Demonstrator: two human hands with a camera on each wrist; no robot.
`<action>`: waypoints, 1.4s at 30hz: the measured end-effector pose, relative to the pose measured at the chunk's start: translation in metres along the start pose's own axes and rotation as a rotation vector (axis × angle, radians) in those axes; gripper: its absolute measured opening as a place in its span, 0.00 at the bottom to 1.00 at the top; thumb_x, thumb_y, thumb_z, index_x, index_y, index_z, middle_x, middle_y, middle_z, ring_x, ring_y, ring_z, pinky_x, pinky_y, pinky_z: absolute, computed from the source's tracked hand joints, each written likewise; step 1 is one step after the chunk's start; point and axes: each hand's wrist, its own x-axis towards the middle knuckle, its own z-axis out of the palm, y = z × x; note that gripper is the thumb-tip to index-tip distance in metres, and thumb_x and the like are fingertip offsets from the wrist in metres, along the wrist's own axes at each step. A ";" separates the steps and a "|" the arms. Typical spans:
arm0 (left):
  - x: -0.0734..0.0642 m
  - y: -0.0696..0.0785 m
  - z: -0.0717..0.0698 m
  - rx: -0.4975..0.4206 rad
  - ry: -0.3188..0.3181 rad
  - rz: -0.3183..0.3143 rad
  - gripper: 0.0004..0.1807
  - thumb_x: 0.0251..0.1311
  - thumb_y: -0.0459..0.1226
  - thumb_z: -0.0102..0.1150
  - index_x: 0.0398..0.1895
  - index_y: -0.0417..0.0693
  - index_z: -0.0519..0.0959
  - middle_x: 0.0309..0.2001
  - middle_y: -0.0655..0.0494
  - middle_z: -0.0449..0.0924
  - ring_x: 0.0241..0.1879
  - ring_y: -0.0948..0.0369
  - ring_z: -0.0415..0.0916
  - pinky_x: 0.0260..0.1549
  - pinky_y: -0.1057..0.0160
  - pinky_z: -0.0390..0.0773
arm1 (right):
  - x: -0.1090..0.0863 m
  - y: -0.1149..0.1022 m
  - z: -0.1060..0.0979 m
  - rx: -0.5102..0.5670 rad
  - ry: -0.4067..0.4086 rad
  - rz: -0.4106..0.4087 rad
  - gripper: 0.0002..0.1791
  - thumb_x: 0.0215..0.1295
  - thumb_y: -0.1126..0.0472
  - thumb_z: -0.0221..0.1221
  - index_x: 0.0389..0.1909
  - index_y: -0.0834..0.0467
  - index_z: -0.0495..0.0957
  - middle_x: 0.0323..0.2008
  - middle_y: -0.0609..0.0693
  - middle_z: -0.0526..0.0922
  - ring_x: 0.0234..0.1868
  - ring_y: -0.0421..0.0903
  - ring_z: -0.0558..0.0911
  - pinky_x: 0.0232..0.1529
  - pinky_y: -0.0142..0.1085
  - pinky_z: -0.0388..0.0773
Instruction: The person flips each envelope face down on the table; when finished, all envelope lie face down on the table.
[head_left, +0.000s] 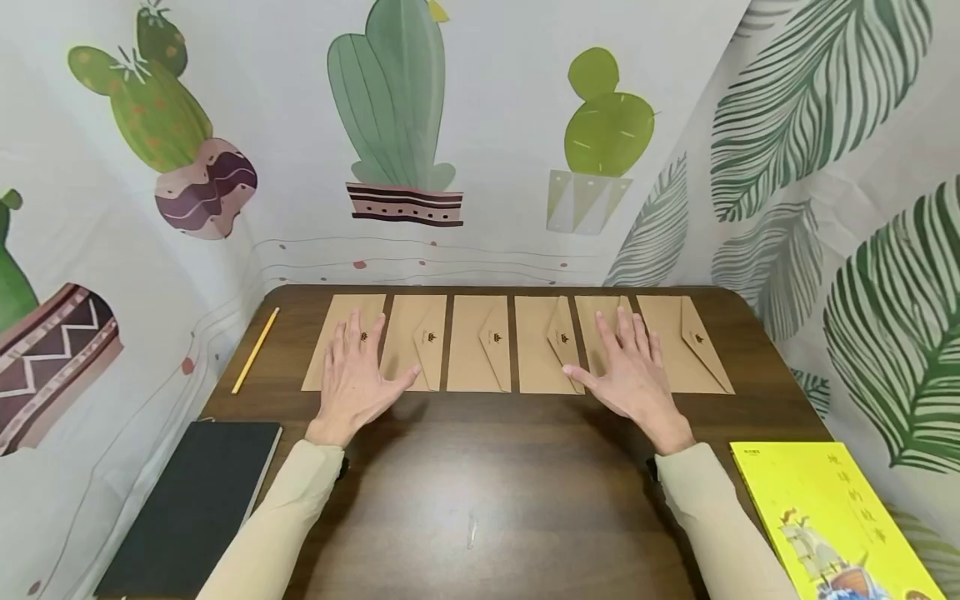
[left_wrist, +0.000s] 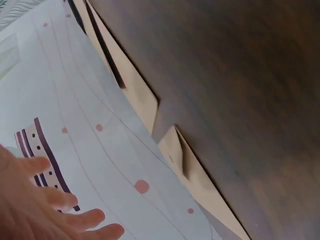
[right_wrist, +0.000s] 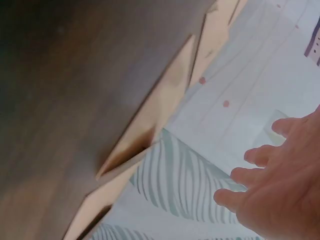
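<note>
Several brown paper envelopes (head_left: 474, 346) lie side by side in a row along the back of the table, most showing a pointed flap and a small dark crown print. My left hand (head_left: 356, 379), fingers straight and spread, is over the leftmost envelopes. On the other side, my right hand (head_left: 633, 367) is spread in the same way over the envelopes toward the right end. Neither hand holds anything. In the left wrist view, the hand (left_wrist: 45, 200) appears above the envelopes (left_wrist: 140, 97). From the right wrist, the hand (right_wrist: 280, 175) also looks apart from the envelopes (right_wrist: 160, 95).
A yellow pencil (head_left: 256, 350) lies left of the row. Nearer on the left is a black notebook (head_left: 198, 500); a yellow book (head_left: 817, 492) lies at the right edge of the brown table (head_left: 480, 475). Patterned cloth (head_left: 502, 125) hangs behind and at the sides.
</note>
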 end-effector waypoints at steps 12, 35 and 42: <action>0.001 0.047 -0.005 -0.162 0.123 -0.042 0.50 0.57 0.64 0.70 0.79 0.50 0.70 0.81 0.43 0.68 0.74 0.40 0.67 0.62 0.36 0.79 | -0.015 0.003 -0.032 0.174 0.070 0.029 0.62 0.63 0.33 0.73 0.86 0.61 0.55 0.82 0.74 0.56 0.82 0.76 0.56 0.80 0.74 0.56; 0.029 0.189 0.056 -0.565 -0.117 0.038 0.36 0.61 0.52 0.75 0.69 0.47 0.79 0.60 0.46 0.86 0.44 0.56 0.85 0.55 0.51 0.87 | -0.024 0.095 -0.068 0.132 0.120 0.076 0.38 0.76 0.49 0.67 0.75 0.70 0.70 0.61 0.72 0.77 0.58 0.69 0.81 0.55 0.64 0.81; 0.032 0.237 0.085 -0.564 -0.198 0.105 0.34 0.62 0.51 0.74 0.67 0.45 0.81 0.57 0.44 0.88 0.46 0.55 0.86 0.51 0.54 0.88 | -0.023 0.129 -0.065 0.098 0.046 0.132 0.36 0.77 0.50 0.66 0.72 0.73 0.73 0.57 0.74 0.80 0.57 0.68 0.80 0.57 0.65 0.79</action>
